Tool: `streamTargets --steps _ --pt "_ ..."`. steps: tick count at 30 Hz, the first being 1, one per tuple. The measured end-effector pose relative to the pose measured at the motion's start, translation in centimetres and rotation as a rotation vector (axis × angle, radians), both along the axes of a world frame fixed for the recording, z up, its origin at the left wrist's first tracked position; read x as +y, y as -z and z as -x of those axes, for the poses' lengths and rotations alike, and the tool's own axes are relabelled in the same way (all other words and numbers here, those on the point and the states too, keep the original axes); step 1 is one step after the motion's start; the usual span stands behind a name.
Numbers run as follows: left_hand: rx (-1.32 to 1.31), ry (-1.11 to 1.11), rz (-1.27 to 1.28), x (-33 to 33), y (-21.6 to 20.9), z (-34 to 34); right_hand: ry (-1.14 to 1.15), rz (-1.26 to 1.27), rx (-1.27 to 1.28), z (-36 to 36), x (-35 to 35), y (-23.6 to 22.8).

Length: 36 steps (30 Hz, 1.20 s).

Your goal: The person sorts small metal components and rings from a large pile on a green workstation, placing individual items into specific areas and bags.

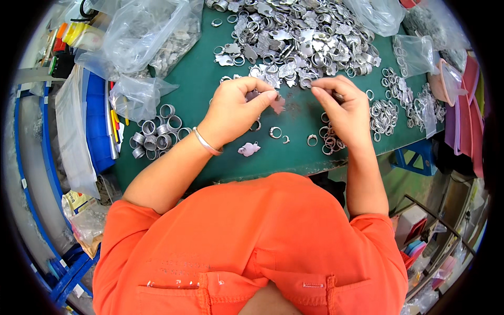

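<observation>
The left hand (pixel 236 107) pinches a small flat metal tag (pixel 277 104) between thumb and forefinger, holding it out past the fingertips so its free end is exposed toward the other hand. The right hand (pixel 344 107) has its fingertips drawn together close to that tag, apparently nipping something small, likely a ring, though what lies between them is too small to make out. Both hands hover just above the green mat (pixel 199 84) near the table's front edge, close to the body, where fine work is easy to see. Just below them lie a few loose rings (pixel 275 132) and one more flat tag (pixel 249 149), within quick reach. By the right wrist sits a small heap of rings (pixel 329 140), and farther right a bigger spread of them (pixel 386 113). Behind the hands a large pile of mixed tags and rings (pixel 299 39) covers the mat, serving as the stock. To the left stands a cluster of wide metal bands (pixel 157 136), beside clear plastic bags (pixel 144 37) that hold more parts. A bangle (pixel 206 142) circles the left wrist.
</observation>
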<state>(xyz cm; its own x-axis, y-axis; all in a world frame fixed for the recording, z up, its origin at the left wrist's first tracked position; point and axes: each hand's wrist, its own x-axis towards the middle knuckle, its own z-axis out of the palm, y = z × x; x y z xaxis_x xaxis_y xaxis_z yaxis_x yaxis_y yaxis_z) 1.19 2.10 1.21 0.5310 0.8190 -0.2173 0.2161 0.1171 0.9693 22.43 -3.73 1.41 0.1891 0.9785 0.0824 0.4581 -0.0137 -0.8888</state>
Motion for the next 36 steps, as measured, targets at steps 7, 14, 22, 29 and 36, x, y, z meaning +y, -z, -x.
streamTargets --steps 7,14,22,29,36 --pt "-0.322 -0.168 0.519 -0.6 -0.1 1.2 -0.179 -0.152 -0.585 2.1 3.7 0.5" --pt "-0.475 -0.099 0.609 -0.4 0.3 2.2 -0.17 -0.15 -0.567 2.4 4.8 0.9" --pt "-0.864 -0.038 1.001 -0.3 1.3 2.8 -0.02 0.401 1.024 1.7 2.9 -0.3" --pt "-0.725 -0.098 0.968 -0.4 0.6 2.9 -0.154 0.5 1.544 2.0 1.6 0.7" --pt "-0.624 -0.123 0.887 -0.3 -0.1 2.8 -0.28 0.462 1.725 1.5 1.1 1.5"
